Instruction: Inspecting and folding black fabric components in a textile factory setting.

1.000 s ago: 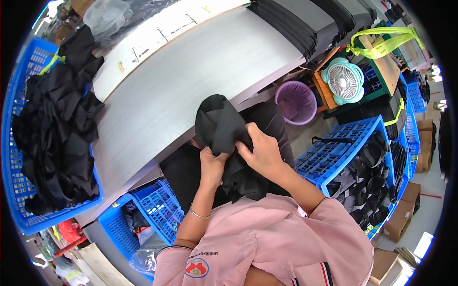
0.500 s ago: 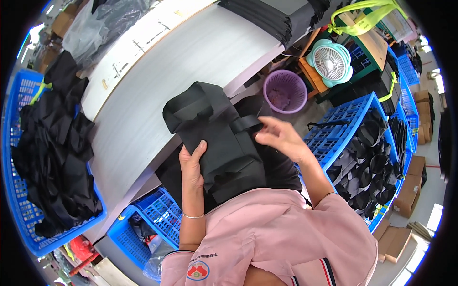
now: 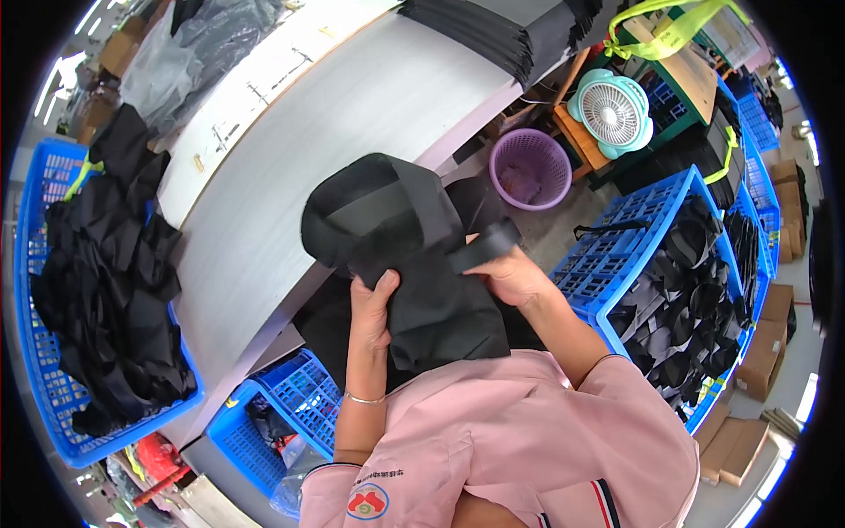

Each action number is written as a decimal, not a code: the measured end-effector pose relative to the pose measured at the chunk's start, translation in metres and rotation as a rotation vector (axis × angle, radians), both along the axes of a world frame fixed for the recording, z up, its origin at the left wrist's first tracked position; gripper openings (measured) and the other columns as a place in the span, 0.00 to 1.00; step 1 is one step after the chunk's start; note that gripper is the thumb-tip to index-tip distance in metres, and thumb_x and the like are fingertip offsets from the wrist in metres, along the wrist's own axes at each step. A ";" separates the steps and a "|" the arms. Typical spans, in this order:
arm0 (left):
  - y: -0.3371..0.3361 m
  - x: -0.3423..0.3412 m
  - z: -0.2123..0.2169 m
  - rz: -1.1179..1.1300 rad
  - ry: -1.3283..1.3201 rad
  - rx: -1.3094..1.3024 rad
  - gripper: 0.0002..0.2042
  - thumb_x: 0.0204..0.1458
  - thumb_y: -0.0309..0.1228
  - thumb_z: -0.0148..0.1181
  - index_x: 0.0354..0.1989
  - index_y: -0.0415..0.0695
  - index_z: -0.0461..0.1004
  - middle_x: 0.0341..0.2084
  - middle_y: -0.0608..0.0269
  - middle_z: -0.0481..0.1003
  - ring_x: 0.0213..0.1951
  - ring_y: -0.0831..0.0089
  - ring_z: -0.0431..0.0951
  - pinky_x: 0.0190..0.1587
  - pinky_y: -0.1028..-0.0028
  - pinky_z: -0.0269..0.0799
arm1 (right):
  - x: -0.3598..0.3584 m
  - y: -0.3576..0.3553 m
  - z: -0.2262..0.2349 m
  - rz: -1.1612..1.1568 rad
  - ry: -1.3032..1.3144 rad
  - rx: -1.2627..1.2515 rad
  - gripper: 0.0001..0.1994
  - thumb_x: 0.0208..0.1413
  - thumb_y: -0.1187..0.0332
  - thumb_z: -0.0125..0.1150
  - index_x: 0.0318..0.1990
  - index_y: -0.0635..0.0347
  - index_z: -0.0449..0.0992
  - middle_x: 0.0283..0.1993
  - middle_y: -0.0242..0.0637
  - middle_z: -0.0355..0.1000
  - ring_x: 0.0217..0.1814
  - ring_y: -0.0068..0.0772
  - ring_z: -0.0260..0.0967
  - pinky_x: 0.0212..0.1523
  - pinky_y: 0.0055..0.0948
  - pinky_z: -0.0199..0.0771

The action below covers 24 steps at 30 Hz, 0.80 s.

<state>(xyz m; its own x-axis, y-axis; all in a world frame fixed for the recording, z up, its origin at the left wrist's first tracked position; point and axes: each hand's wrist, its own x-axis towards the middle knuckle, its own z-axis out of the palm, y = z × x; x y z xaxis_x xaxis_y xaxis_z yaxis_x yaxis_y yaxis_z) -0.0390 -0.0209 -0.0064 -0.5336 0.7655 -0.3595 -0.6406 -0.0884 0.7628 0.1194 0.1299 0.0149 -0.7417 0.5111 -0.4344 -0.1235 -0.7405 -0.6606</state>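
A black fabric piece (image 3: 440, 304) with a wide open loop at its far end lies over my lap, against the table's edge. My left hand (image 3: 376, 304) grips its left side, thumb on top and fingers underneath. On the other side my right hand (image 3: 515, 275) is closed on the fabric's right edge, its fingers partly hidden behind it. A short black strap loop (image 3: 487, 247) stands out from that edge, just above my right hand. The fabric's rounded far opening (image 3: 361, 211) faces up and shows its inside.
A white table (image 3: 290, 158) stretches ahead, with stacked black sheets (image 3: 471, 40) at its far end. Blue baskets of black pieces stand left (image 3: 79, 449) and right (image 3: 607, 299). A purple bin (image 3: 530, 172) and a turquoise fan (image 3: 612, 110) are beyond my right hand.
My right hand has moved from the strap loop's tip to the fabric's edge and closed there. My left hand has shifted slightly right, and the fabric's far opening has spread wider.
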 end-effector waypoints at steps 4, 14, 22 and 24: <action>0.001 0.005 0.000 0.047 -0.129 -0.001 0.26 0.49 0.35 0.73 0.55 0.39 0.71 0.45 0.63 0.78 0.45 0.72 0.78 0.51 0.71 0.74 | -0.017 0.005 0.008 0.085 0.112 0.184 0.15 0.42 0.86 0.69 0.39 0.62 0.76 0.37 0.30 0.75 0.44 0.23 0.73 0.46 0.25 0.75; 0.004 -0.022 0.021 0.053 0.351 -0.244 0.18 0.48 0.26 0.70 0.47 0.35 0.74 0.39 0.61 0.79 0.40 0.75 0.78 0.47 0.73 0.74 | -0.061 0.008 0.028 0.084 -0.246 1.021 0.12 0.46 0.77 0.69 0.37 0.65 0.71 0.28 0.39 0.73 0.31 0.20 0.69 0.36 0.28 0.71; 0.023 -0.067 0.052 0.598 1.003 -0.236 0.20 0.47 0.20 0.68 0.51 0.37 0.74 0.52 0.54 0.74 0.55 0.67 0.72 0.55 0.70 0.70 | -0.120 0.038 0.023 0.005 -0.599 1.321 0.14 0.46 0.74 0.64 0.42 0.68 0.73 0.27 0.57 0.74 0.34 0.58 0.76 0.36 0.42 0.75; 0.027 -0.084 0.054 0.520 1.269 -0.260 0.21 0.47 0.20 0.68 0.52 0.39 0.75 0.51 0.55 0.75 0.54 0.66 0.73 0.55 0.70 0.70 | -0.128 0.044 0.014 -0.043 -0.499 1.209 0.14 0.46 0.73 0.65 0.41 0.68 0.75 0.31 0.57 0.76 0.36 0.57 0.77 0.37 0.41 0.76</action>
